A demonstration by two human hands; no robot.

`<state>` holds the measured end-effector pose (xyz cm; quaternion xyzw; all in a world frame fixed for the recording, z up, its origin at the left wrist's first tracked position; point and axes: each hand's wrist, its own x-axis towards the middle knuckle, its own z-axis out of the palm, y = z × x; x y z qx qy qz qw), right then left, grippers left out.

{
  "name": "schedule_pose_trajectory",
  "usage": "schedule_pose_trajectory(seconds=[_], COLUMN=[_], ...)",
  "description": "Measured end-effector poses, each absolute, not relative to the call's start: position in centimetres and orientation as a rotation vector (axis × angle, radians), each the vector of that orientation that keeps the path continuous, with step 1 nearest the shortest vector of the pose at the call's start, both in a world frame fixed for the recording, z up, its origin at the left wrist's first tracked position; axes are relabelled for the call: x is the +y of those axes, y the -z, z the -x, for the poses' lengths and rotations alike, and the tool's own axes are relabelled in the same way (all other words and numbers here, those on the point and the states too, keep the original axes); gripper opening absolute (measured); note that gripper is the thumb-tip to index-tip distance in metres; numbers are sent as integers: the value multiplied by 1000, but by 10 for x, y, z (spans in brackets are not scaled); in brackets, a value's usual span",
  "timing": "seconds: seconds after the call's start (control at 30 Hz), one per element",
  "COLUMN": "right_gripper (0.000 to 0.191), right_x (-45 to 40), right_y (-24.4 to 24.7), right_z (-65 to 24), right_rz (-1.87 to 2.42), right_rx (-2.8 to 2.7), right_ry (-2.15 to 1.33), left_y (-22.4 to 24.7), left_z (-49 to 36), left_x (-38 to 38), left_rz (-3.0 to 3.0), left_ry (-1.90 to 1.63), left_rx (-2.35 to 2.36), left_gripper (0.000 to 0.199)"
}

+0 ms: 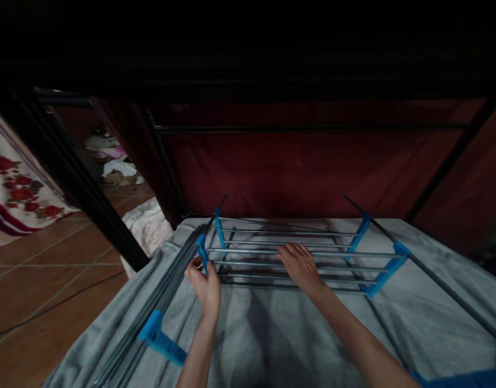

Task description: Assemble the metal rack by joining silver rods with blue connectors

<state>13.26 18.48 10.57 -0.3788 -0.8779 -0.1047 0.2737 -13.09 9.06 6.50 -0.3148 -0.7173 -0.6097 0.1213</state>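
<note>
A rack section of grey metal rods (248,264) with blue plastic end brackets lies on a grey blanket. At its near left corner, my left hand (205,285) is closed around a blue bracket (202,250), the thumb on the near side and the other fingers partly behind it. My right hand (300,267) rests palm down across the middle rods, its fingers stretched over them; its thumb is hidden. The right-hand blue bracket (387,269) joins the rods to a long dark side pole (449,293).
Several loose grey tubes (167,291) lie along the left edge of the blanket (248,345). Near them sits another blue plastic piece (161,337). A dark frame post (82,183) stands at left, a red fabric panel (288,172) behind. A cable (70,299) crosses the tiled floor.
</note>
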Motion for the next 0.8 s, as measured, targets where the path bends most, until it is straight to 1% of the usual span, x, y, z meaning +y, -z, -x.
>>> schedule_pose_trajectory(seconds=[0.1, 0.2, 0.3, 0.43, 0.6, 0.8], right_gripper=[19, 20, 20, 19, 23, 24], right_x=[184, 183, 183, 184, 188, 193], right_y=[-105, -105, -106, -109, -111, -112], right_z=[-132, -133, -133, -132, -133, -136], right_rz=[1009, 985, 980, 974, 930, 902], right_rx=[-2359, -2357, -2344, -2366, -2394, -2429], right_ry=[299, 333, 379, 402, 405, 425], left_y=[-66, -68, -63, -58, -64, -65], left_z=[143, 153, 160, 161, 156, 155], left_x=[104, 119, 127, 128, 126, 126], left_rz=[884, 1021, 1031, 1053, 1101, 1085], left_ry=[1918, 1973, 1983, 1953, 1920, 1896], left_rx=[-2090, -2132, -2118, -2086, -2090, -2119], left_gripper=[37, 36, 33, 38, 38, 37])
